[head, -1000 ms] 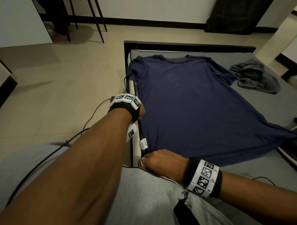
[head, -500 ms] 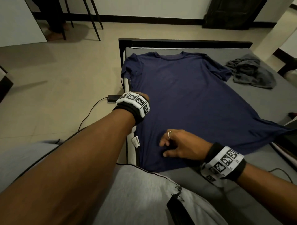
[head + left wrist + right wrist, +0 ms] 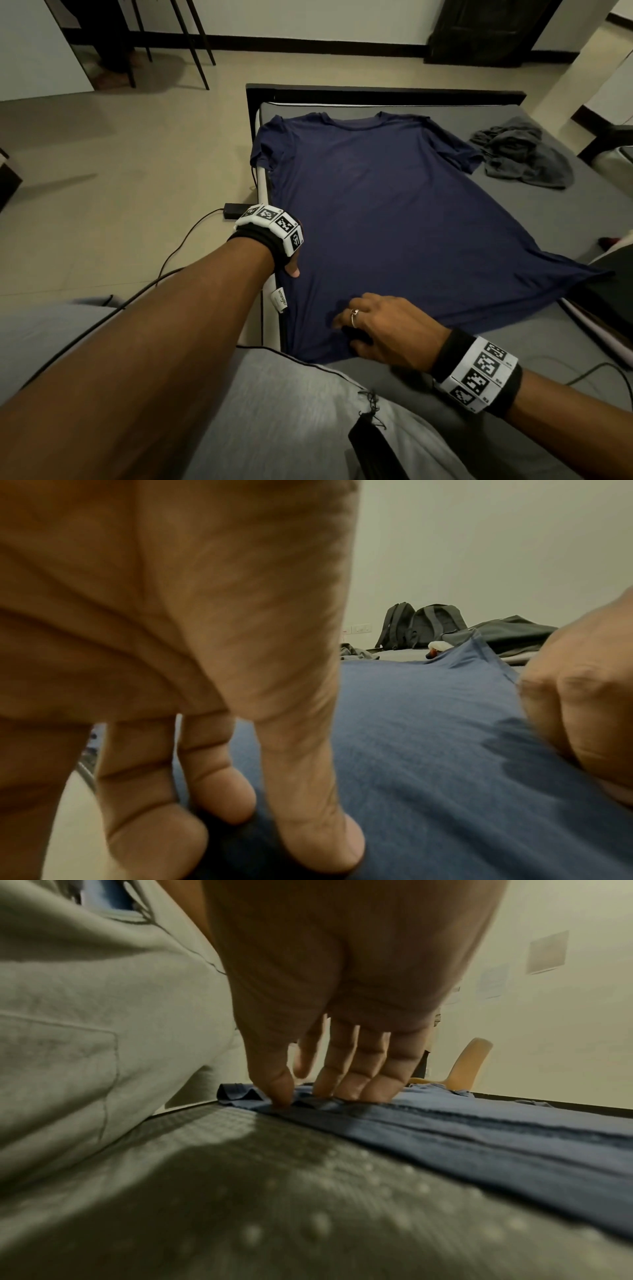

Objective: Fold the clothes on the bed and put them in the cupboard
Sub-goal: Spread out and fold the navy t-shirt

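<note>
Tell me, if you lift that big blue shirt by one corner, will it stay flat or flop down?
The blue shirt would probably flop: it looks thin, and it bunches into small folds by the right hand. Its sleeve already droops over the bed edge, so it likely drapes and feels light.

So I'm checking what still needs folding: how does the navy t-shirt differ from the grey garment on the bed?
The navy t-shirt is spread flat, neck away from the person; the grey garment lies crumpled in a heap. The t-shirt covers far more of the bed. The left hand and right hand both touch the t-shirt; nothing touches the grey garment. Both lie on the bed, neither folded.
</note>
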Demonstrator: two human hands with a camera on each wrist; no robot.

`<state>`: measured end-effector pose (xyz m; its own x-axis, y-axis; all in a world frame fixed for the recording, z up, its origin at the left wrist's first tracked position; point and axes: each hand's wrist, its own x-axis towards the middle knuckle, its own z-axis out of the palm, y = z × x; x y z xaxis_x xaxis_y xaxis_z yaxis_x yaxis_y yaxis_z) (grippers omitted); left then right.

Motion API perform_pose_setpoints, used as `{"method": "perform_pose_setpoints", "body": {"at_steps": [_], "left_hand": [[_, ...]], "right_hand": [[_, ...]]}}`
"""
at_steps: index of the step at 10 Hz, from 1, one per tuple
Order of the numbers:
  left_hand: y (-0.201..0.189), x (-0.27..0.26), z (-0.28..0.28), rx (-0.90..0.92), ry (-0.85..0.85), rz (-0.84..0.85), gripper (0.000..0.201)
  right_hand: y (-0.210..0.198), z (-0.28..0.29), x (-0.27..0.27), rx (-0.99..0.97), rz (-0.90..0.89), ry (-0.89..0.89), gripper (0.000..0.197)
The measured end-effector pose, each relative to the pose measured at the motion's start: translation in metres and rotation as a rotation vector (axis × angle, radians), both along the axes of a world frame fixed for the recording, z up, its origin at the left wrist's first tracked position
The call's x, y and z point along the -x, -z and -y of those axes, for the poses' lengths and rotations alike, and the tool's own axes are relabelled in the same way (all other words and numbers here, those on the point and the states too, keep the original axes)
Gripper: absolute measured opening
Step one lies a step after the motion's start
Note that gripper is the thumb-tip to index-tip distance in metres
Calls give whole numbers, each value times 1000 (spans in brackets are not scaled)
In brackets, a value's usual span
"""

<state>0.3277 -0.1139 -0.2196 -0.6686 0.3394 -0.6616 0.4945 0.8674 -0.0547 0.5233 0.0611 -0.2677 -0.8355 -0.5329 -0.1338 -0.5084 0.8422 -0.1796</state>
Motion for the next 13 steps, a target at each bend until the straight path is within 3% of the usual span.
{"method": "perform_pose_setpoints", "body": {"at_steps": [1,2,3,4,6,9,12,13], "left_hand": [[-1,-7,3,-24,-40,-8,39],[5,-11,4,139,52,-250,76],[8,-19,6,158,90,-389,81],[7,-20,10,161,107,-417,79],[0,-14,11,145,42,-268,56],[-13,0,11,78,-199,-81,38],[-23,-12,16,130,-110,-173,41],[-24,-14,15,143,-85,-202,40]], "right_hand": [[-4,-3,-4,36,30,39,32],[-5,-9,-6,5,28,64,24],[2,-11,-8,-41,-34,64,27],[5,-10,-8,-84,-108,59,23],[-1,-11,-18,-38,-154,-40,17],[-5,-15,-14,-27,68,-79,21],[-25,-6,-6,-97,216,-134,16],[-31,16,7,-4,110,-167,23]]}}
